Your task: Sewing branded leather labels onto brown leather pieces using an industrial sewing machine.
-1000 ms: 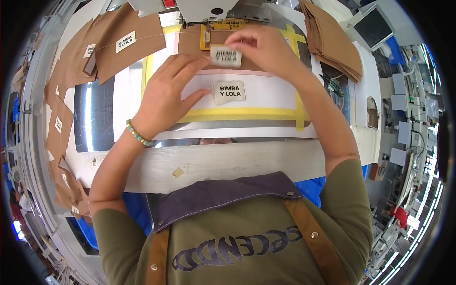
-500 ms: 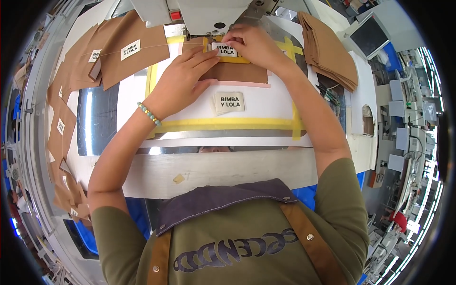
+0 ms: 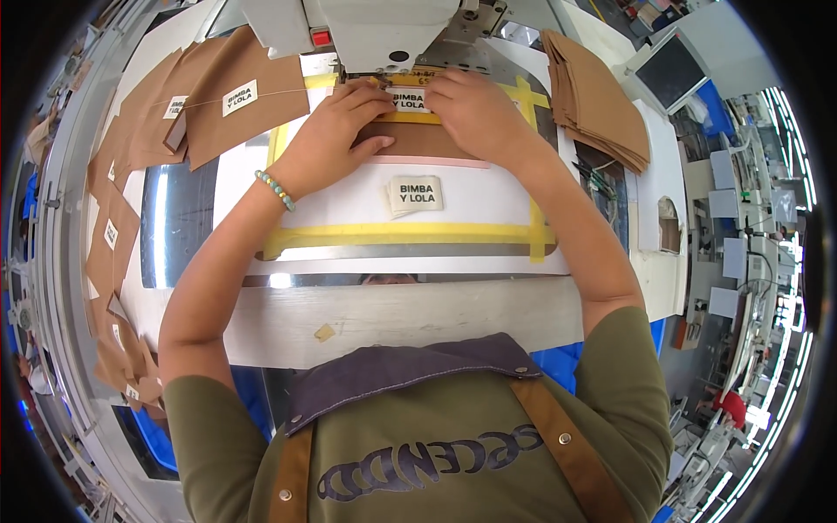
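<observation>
A white fabric label (image 3: pixel 406 99) with dark print lies within a yellow frame (image 3: pixel 410 118) under the sewing machine head (image 3: pixel 397 35). Beneath the frame is a brown fabric piece (image 3: pixel 410 141). My left hand (image 3: pixel 336 135) rests at the frame's left end, fingers stretched forward and thumb apart on the brown fabric. At the right end, my right hand (image 3: pixel 478 113) presses down with bent fingers beside the label; its fingertips are partly hidden. Neither hand visibly grips anything. A small stack of similar labels (image 3: pixel 417 193) sits on the white sheet nearer to me.
Brown pieces with labels (image 3: pixel 253 122) trail down the left side, joined by a thread. A stack of plain brown pieces (image 3: pixel 597 105) lies at the right. Yellow tape (image 3: pixel 401 234) borders the white sheet. A screen (image 3: pixel 671 74) stands at the far right.
My right hand has let go of its pinch at the label and come down flatter at the frame's right end. My left hand has shifted slightly left. The view has moved slightly.
</observation>
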Demonstrator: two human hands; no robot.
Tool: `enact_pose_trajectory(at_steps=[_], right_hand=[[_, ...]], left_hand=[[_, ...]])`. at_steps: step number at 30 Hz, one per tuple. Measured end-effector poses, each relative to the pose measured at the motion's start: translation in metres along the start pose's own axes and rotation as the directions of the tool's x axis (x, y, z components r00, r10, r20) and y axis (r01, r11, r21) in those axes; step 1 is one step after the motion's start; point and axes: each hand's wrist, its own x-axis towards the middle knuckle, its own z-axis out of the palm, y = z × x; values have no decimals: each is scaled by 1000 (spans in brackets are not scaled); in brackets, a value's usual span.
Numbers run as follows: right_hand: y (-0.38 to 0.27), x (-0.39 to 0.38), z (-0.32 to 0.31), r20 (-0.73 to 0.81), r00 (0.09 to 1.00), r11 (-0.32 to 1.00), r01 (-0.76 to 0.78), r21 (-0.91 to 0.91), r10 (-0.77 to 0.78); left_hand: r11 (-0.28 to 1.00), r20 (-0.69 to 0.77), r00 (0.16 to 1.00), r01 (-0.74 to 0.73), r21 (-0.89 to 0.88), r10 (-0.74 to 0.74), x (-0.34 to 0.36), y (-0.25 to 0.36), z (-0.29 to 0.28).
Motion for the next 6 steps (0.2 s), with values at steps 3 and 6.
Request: enact_pose_trajectory(at_steps=[3, 6], right_hand=[[-8, 4, 4, -63, 997, 998, 52, 39, -50], [-9, 4, 15, -39, 999, 987, 31, 155, -26]], left_hand=[[994, 8, 997, 76, -75, -76, -3, -1, -3], [987, -8, 988, 152, -47, -153, -8, 2, -6]])
